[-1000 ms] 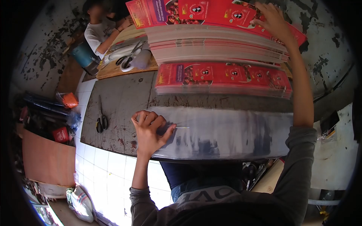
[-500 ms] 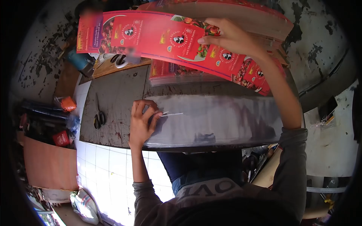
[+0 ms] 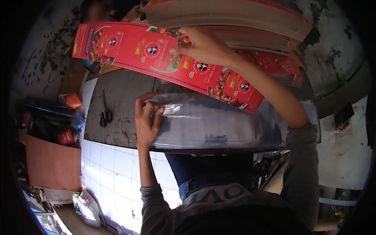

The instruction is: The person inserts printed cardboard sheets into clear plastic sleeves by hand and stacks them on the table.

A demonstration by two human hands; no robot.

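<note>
My right hand (image 3: 203,47) pinches the upper edge of a long red printed label strip (image 3: 133,49) with panda logos and food pictures. The strip hangs tilted above the table, its right end lower and over a stack of clear plastic sleeves (image 3: 231,129). At the left end of that stack, my left hand (image 3: 148,121) has thumb and fingers closed on the raised edge of the top plastic sleeve (image 3: 172,109). A gap shows under the lifted plastic. The strip's right end covers part of the sleeves' far edge.
Black-handled scissors (image 3: 104,115) lie on the worn dark table (image 3: 121,90) to the left. Stacks of red printed strips (image 3: 270,64) stand at the back right. Another person (image 3: 94,11) is at the far left. An orange bag (image 3: 73,101) sits beyond the table's left side.
My right hand has carried the red strip leftward and lower, toward the sleeves. At the left end, the plastic edge under my left fingers is lifted wider.
</note>
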